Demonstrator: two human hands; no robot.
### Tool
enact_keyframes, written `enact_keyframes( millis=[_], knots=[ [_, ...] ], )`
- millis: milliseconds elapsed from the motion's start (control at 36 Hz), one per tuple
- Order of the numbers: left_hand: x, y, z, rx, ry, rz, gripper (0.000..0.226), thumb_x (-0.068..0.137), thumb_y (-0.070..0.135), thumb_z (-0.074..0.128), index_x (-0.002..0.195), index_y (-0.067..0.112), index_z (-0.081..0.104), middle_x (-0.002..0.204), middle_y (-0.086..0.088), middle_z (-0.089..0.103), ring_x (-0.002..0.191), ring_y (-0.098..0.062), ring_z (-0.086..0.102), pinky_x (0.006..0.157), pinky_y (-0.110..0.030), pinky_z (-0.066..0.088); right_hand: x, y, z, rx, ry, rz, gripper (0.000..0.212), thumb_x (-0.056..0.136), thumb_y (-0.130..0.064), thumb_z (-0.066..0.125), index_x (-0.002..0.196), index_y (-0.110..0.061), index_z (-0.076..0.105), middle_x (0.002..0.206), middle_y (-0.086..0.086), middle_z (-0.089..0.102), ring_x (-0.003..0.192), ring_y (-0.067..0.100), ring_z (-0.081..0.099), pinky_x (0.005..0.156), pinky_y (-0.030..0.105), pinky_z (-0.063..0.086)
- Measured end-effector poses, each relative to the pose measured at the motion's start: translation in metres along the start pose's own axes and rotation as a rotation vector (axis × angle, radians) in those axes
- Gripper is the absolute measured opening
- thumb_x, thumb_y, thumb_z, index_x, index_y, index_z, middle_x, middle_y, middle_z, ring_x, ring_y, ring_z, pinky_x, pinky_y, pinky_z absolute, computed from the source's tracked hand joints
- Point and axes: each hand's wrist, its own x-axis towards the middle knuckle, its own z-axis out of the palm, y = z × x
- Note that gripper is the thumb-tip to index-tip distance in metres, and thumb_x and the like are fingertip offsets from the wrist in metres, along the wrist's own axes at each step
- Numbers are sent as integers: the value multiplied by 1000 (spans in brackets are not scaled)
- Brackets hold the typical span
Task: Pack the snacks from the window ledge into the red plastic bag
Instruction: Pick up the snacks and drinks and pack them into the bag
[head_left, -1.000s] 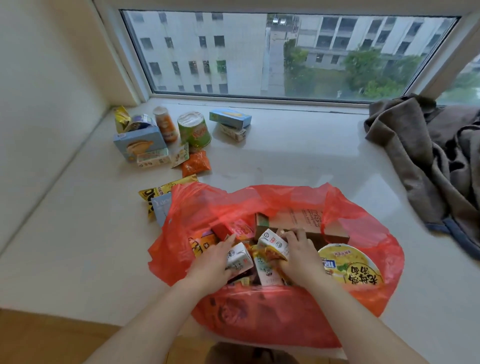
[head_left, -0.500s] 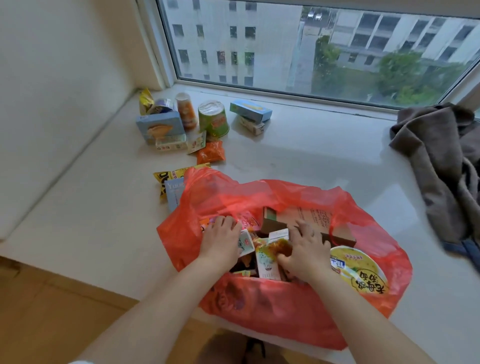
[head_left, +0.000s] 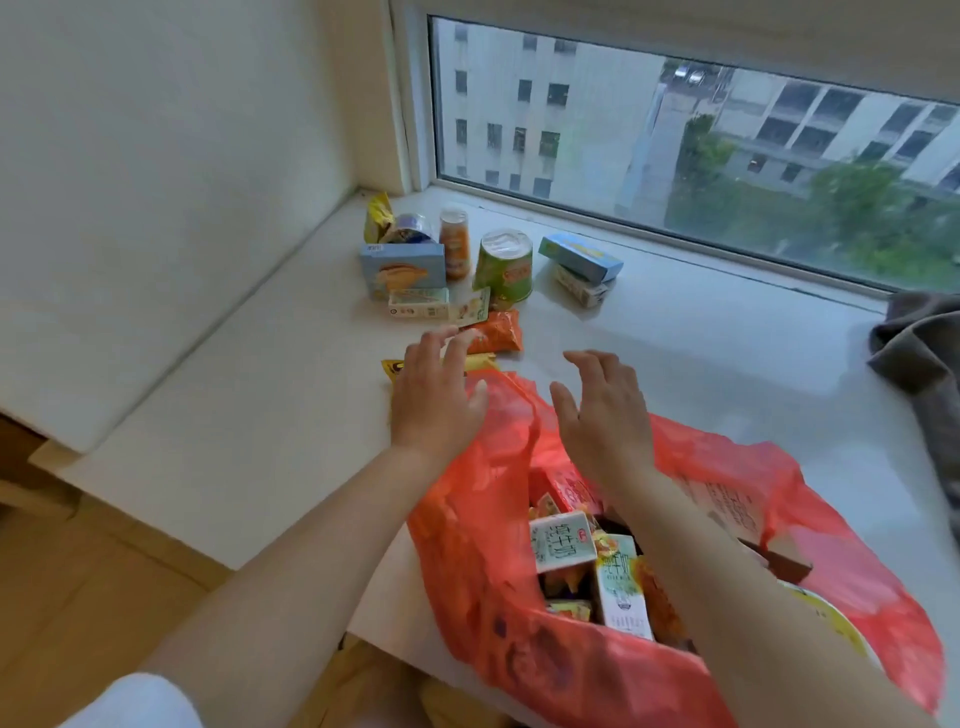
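The red plastic bag (head_left: 483, 571) lies open on the white ledge (head_left: 249, 415), holding milk cartons (head_left: 563, 540), a brown box and a yellow noodle bowl. Both my hands hover empty above the bag's far rim, fingers spread. My left hand (head_left: 436, 395) is over a yellow packet (head_left: 392, 368), just short of an orange packet (head_left: 496, 332). My right hand (head_left: 605, 410) is beside it, to the right. Further back stand a blue box (head_left: 402, 273), a green can (head_left: 504, 265), an orange bottle (head_left: 454, 244) and two stacked boxes (head_left: 582, 257).
A grey-brown cloth (head_left: 924, 358) lies bunched at the right end of the ledge. The window (head_left: 675, 140) runs along the back, a white wall closes the left side. The ledge's front edge drops to a wooden floor (head_left: 78, 597) at lower left.
Both hands have come out of the bag, letting go of the cartons, and moved forward and left toward the loose snacks. The view has swung left.
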Motion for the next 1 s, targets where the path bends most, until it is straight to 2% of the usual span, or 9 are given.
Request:
enact_keyframes(
  millis=[139,278,389,667,778,1000],
  knots=[
    [37,-71,-2,73,-154,-85,55,86,26,58,138,20,41,141,-3,32,125,-24,35,97,-37,40,48,-44,34,-7,5,-18,39,93,-28,51,128,-11,51,130,9,50,121,28,40,100,39,34],
    [80,-135,-18,158,-315,-47,55,87,28,55,139,21,38,144,-3,27,129,-24,31,100,-37,36,90,-83,78,-67,-72,111,43,91,-29,52,129,-11,49,129,10,49,120,30,39,100,40,35],
    [124,-174,-31,210,-358,-3,56,87,27,54,140,20,36,144,-3,28,128,-25,32,100,-38,35,114,-107,111,-84,-140,188,46,91,-30,52,132,-11,45,132,11,46,121,30,37,101,38,33],
    [174,-205,-14,237,-458,38,57,87,29,52,140,21,35,142,-3,32,126,-25,33,100,-38,38,158,-121,147,-76,-273,323,53,92,-36,50,139,-16,36,139,8,39,127,27,33,105,39,32],
    [194,-211,-3,249,-486,6,56,87,29,52,140,21,35,141,-3,33,126,-24,34,99,-38,37,184,-116,157,-113,-309,312,52,92,-35,49,139,-16,36,138,8,40,127,26,33,104,40,34],
    [254,-221,37,275,-567,107,55,89,32,49,141,20,35,142,-1,39,128,-22,36,100,-37,36,229,-92,191,-113,-382,468,52,91,-36,48,138,-17,38,139,8,40,127,27,33,104,40,33]
  ],
)
